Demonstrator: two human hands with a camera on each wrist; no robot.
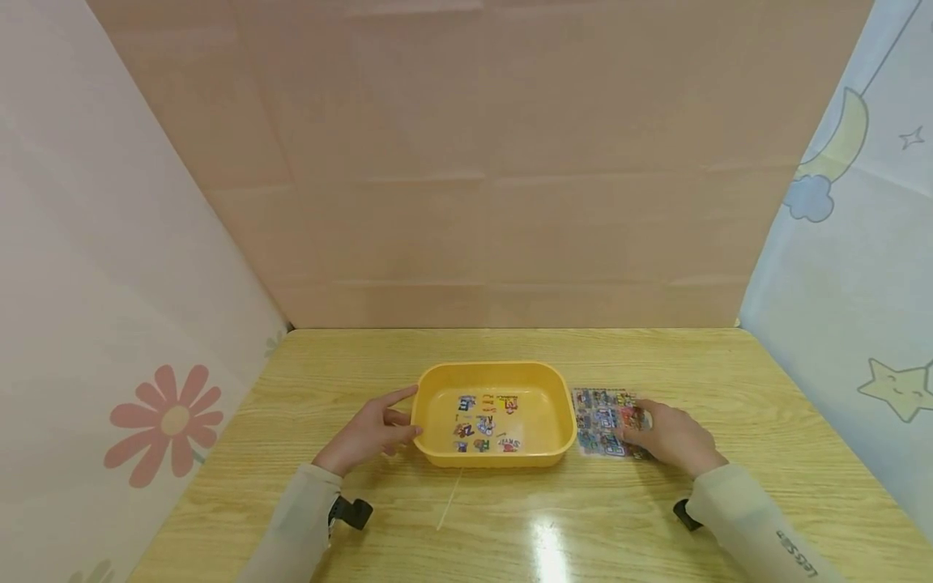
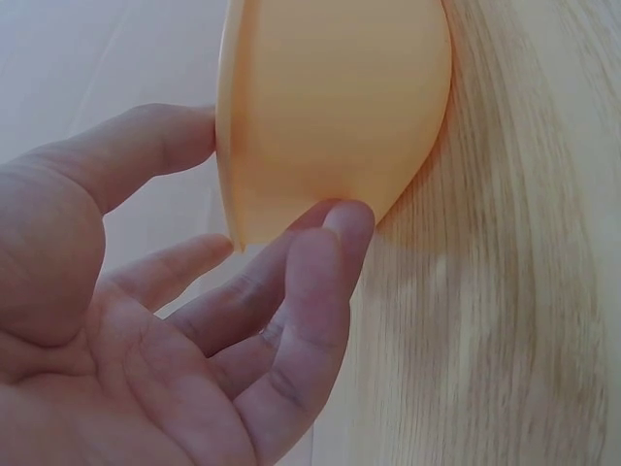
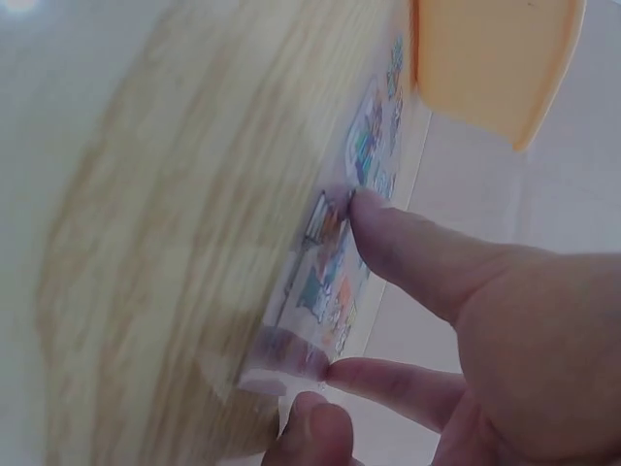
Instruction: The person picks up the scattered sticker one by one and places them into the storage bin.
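A yellow plastic basin (image 1: 496, 460) stands on the table with several small colourful stickers (image 1: 466, 431) scattered over its floor. My left hand (image 1: 372, 433) holds the basin's left end. In the left wrist view the thumb (image 2: 165, 141) meets the rim, while bent fingers (image 2: 325, 262) lie against the outer wall. Right of the basin lies a clear sheet of printed stickers (image 1: 599, 421). My right hand (image 1: 674, 437) grips that sheet's right part. The right wrist view shows the thumb (image 3: 398, 233) on its face and a finger at its edge; the hand hides that end.
The wooden table (image 1: 350, 356) ends at a plain pinkish back panel (image 1: 474, 202). Printed cloth walls stand at left and right. A thin pale strip (image 1: 449, 498) shows on the table below the basin. Dark bands circle both wrists.
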